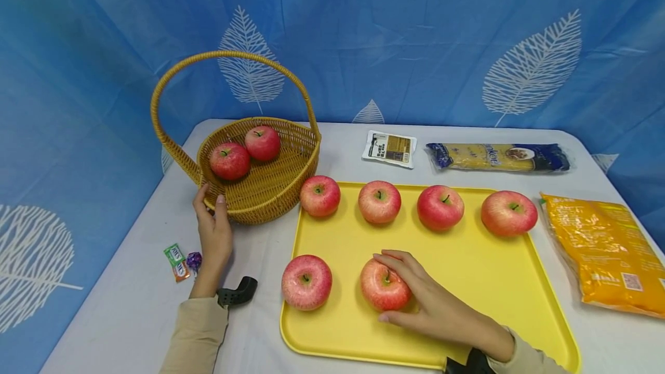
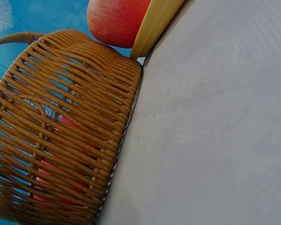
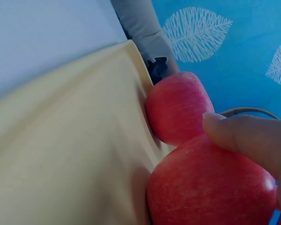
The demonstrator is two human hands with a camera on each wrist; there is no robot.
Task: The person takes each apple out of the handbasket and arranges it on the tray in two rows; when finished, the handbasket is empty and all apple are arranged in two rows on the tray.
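Observation:
My left hand (image 1: 214,235) holds the near-left rim of a wicker basket (image 1: 275,208), which has a tall arched handle. Two red apples (image 1: 230,161) lie inside it; in the left wrist view the basket's woven side (image 2: 70,122) fills the left half. On the yellow tray (image 1: 467,281), my right hand (image 1: 431,305) grips a red apple (image 1: 381,288), fingers over its far side and thumb at its near side. The right wrist view shows the thumb along this apple (image 3: 210,187). Another apple (image 1: 306,283) sits to its left on the tray.
A row of apples (image 1: 379,202) lines the tray's far edge. Behind stand a white packet (image 1: 389,149) and a long noodle pack (image 1: 499,157). An orange bag (image 1: 608,253) lies right of the tray. Small candies (image 1: 178,261) lie left of my left wrist.

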